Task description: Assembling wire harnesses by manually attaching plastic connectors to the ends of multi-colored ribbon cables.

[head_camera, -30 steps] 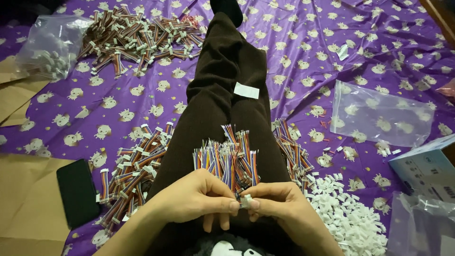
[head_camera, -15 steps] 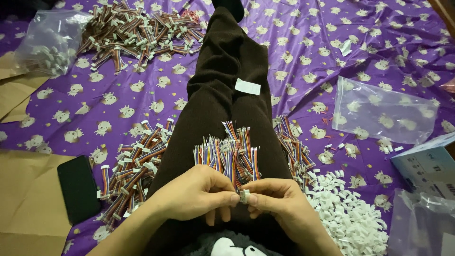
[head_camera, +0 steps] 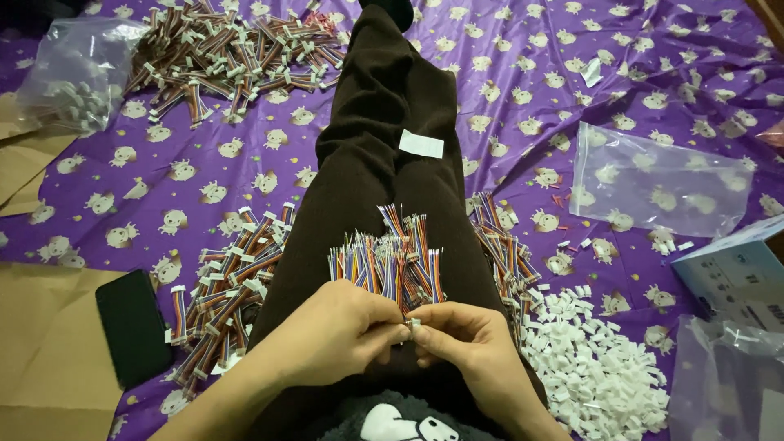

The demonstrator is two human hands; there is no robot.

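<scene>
My left hand [head_camera: 339, 331] and my right hand [head_camera: 465, 343] meet over my lap, fingertips pinched together on a small white connector [head_camera: 412, 325] with a striped wire lead. Just beyond the fingers, a loose bundle of multicoloured wire leads [head_camera: 392, 257] lies on my dark trousers [head_camera: 384, 147]. To the right of my thigh lies a heap of small white plastic connectors [head_camera: 592, 359]. A pile of finished wire leads with white ends [head_camera: 224, 286] lies to the left of my thigh.
A purple patterned sheet [head_camera: 572, 106] covers the floor. A larger pile of leads [head_camera: 237, 57] and a bag of white parts [head_camera: 69, 77] lie far left. A black phone [head_camera: 131, 327] rests on brown cardboard [head_camera: 49, 359]. Clear bags [head_camera: 653, 180] and a light box [head_camera: 735, 273] sit right.
Both hands stay pinched on the connector and wire over my lap; the fingers shifted only slightly. The view tilted a little.
</scene>
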